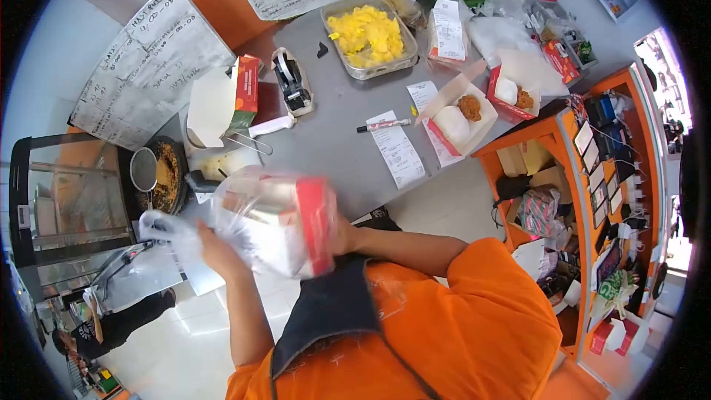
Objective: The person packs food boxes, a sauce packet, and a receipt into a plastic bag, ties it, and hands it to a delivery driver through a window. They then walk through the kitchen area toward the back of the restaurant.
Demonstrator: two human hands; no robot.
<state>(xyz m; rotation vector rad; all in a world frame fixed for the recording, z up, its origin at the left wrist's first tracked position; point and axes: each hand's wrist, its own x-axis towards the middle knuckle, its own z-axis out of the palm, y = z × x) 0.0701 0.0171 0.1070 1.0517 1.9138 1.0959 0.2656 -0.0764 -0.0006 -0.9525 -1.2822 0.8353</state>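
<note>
A clear plastic bag (244, 204) with red-and-white food boxes (317, 226) inside is held up in front of my body, slightly blurred. My left hand (216, 250) is closed around the gathered handle end of the bag. On the far side, my right hand (344, 235) grips the red box through the plastic; its fingers are mostly hidden behind the box. Beyond the bag, an open box (466, 122) on the counter holds rice and fried chicken, and a second open box (511, 96) beside it holds the same.
The grey counter (326, 148) bears a tub of yellow packets (370, 37), a tape dispenser (291, 81), receipts (396, 152), a marker (383, 125) and an upright box (229, 100). A pan with a strainer (144, 170) stands left. An orange shelf (578, 230) is at right. Another person (118, 322) stands lower left.
</note>
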